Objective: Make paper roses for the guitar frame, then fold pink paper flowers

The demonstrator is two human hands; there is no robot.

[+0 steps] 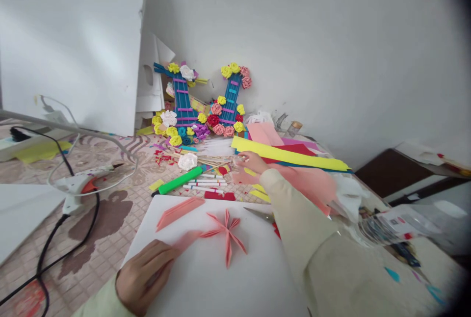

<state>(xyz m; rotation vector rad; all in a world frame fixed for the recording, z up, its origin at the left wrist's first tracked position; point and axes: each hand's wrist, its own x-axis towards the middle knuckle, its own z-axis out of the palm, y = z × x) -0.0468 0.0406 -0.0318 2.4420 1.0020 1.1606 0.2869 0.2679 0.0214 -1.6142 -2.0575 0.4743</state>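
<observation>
On a white board (217, 287) lies a star-shaped flower of folded pink paper (227, 232) with several narrow petals. My left hand (149, 270) is closed on a pink paper strip (187, 241) whose end reaches toward the flower's left petal. Behind that strip sits a stack of folded pink strips (179, 213). My right hand (253, 163) is stretched to the far side, beyond the board, beside a yellow paper sheet (290, 154). Its fingertips are drawn together, and what they pinch is too small to name. Scissors (259, 215) rest partly under my right sleeve.
A white glue gun (79, 187) with a black cord lies at left. Behind the board are a green stick (181, 180) and several markers (206, 184). Two flower-decorated blue paper pieces (231, 98) lean on the wall. A clear plastic bottle (401, 224) lies at right.
</observation>
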